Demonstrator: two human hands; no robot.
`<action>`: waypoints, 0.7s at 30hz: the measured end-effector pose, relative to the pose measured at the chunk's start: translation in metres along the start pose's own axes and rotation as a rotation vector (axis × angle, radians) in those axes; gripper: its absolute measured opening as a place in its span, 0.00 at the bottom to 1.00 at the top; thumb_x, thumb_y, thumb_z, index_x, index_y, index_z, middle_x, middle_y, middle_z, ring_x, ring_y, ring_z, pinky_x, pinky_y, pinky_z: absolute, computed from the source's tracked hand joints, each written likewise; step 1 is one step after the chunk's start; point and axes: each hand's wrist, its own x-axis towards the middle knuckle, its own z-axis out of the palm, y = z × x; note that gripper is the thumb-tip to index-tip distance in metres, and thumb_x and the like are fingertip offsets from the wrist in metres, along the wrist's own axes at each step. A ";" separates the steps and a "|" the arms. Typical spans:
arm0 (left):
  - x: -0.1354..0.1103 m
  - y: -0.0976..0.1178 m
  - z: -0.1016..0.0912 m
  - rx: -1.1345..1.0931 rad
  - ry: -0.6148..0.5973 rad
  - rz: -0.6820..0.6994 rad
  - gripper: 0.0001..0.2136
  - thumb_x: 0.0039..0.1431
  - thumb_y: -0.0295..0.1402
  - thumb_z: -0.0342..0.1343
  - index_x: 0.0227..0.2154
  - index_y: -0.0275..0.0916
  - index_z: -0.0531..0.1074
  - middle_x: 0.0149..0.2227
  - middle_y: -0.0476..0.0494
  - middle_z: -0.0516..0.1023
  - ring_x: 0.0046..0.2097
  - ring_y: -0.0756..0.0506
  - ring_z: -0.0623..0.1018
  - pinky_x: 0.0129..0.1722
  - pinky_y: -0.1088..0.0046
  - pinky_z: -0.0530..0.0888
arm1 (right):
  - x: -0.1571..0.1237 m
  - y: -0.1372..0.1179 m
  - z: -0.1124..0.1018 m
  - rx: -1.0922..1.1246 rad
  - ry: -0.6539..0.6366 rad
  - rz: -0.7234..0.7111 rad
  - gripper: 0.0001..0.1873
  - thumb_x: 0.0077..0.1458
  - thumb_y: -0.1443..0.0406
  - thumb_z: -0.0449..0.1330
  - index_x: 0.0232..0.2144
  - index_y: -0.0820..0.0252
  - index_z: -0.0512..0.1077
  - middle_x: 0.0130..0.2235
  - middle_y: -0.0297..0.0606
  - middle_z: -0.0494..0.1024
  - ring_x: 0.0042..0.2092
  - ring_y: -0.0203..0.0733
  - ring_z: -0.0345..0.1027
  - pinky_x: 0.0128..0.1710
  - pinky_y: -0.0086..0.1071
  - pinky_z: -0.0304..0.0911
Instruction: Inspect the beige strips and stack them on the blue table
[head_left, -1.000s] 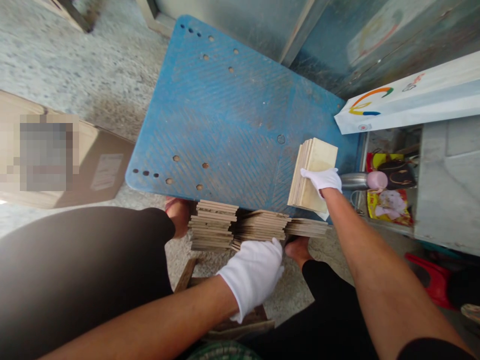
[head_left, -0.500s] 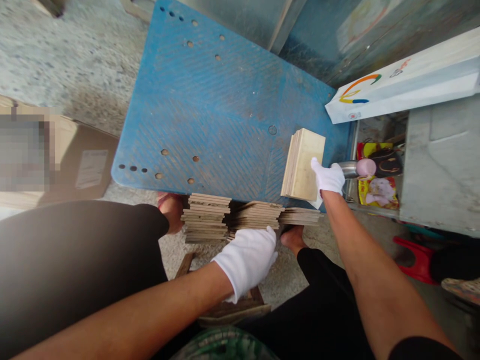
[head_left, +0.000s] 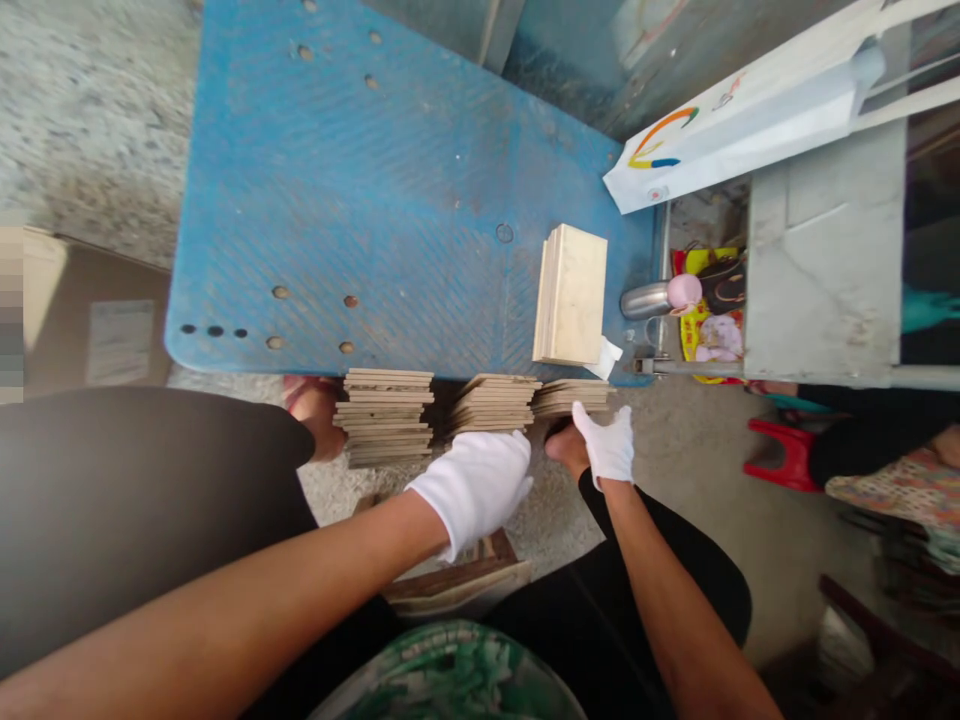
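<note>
Three stacks of thin wooden boards stand in a row along the near edge of the blue table: the left stack (head_left: pixel 386 420), the middle stack (head_left: pixel 495 402) and the lower right stack (head_left: pixel 574 397). My left hand (head_left: pixel 472 492), in a white glove, is just below the middle stack with its fingers curled; its palm is hidden. Below the right stack is my right hand (head_left: pixel 611 445), also gloved, thumb and fingers apart and nothing visible between them. On the table, a pile of pale wooden boards (head_left: pixel 576 295) lies beyond both hands.
The blue plastic table (head_left: pixel 360 180) has several holes. A white paper bag (head_left: pixel 720 120) rests at its far right corner. A steel bottle (head_left: pixel 649 299) lies near an open drawer. To the right is a red stool (head_left: pixel 780 455), and at left a cardboard box (head_left: pixel 112 310).
My right hand has come off the pale board pile and moved back toward me, to the right stack. My left hand stays by the middle stack. The view has shifted right.
</note>
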 end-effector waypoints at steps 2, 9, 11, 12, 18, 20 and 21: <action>0.001 0.001 0.003 0.016 -0.015 0.007 0.14 0.61 0.36 0.46 0.42 0.30 0.69 0.37 0.30 0.77 0.40 0.33 0.79 0.38 0.57 0.74 | -0.011 0.005 0.009 -0.074 -0.029 0.057 0.65 0.36 0.41 0.63 0.64 0.75 0.42 0.62 0.66 0.53 0.62 0.62 0.51 0.60 0.47 0.50; 0.007 0.001 0.012 0.029 -0.065 0.013 0.14 0.60 0.35 0.47 0.42 0.31 0.70 0.38 0.30 0.77 0.40 0.33 0.79 0.38 0.57 0.73 | -0.002 -0.002 0.032 -0.036 -0.047 -0.012 0.69 0.35 0.45 0.66 0.65 0.74 0.33 0.66 0.60 0.42 0.67 0.55 0.34 0.64 0.41 0.40; 0.009 -0.001 0.013 0.030 -0.073 0.012 0.13 0.60 0.35 0.47 0.42 0.31 0.70 0.38 0.30 0.77 0.40 0.33 0.79 0.38 0.58 0.73 | 0.002 -0.004 0.036 -0.014 -0.025 -0.012 0.70 0.34 0.44 0.66 0.65 0.73 0.33 0.66 0.60 0.41 0.67 0.55 0.33 0.64 0.41 0.40; 0.010 -0.002 0.014 0.031 -0.072 0.012 0.13 0.60 0.35 0.47 0.41 0.31 0.70 0.38 0.30 0.77 0.39 0.33 0.79 0.38 0.58 0.73 | 0.003 -0.005 0.038 -0.006 -0.011 -0.008 0.70 0.34 0.45 0.67 0.65 0.73 0.33 0.66 0.59 0.41 0.67 0.55 0.33 0.64 0.41 0.41; 0.013 -0.007 0.019 0.044 -0.071 0.016 0.13 0.60 0.35 0.47 0.40 0.32 0.70 0.37 0.31 0.77 0.38 0.33 0.79 0.37 0.57 0.74 | -0.002 -0.009 0.045 -0.004 0.064 0.026 0.68 0.35 0.47 0.67 0.66 0.69 0.33 0.65 0.59 0.45 0.65 0.59 0.42 0.62 0.44 0.47; 0.014 -0.007 0.020 0.042 -0.067 0.016 0.13 0.60 0.35 0.47 0.40 0.32 0.70 0.37 0.31 0.77 0.38 0.34 0.79 0.37 0.58 0.74 | -0.005 -0.011 0.045 -0.010 0.077 0.041 0.67 0.36 0.46 0.67 0.66 0.67 0.34 0.64 0.59 0.48 0.63 0.61 0.47 0.61 0.47 0.49; 0.014 -0.008 0.020 0.040 -0.066 0.014 0.13 0.60 0.35 0.47 0.41 0.31 0.70 0.37 0.31 0.77 0.39 0.34 0.79 0.37 0.58 0.74 | -0.006 -0.012 0.044 -0.013 0.080 0.050 0.67 0.36 0.46 0.67 0.66 0.66 0.34 0.64 0.59 0.48 0.63 0.63 0.48 0.60 0.48 0.50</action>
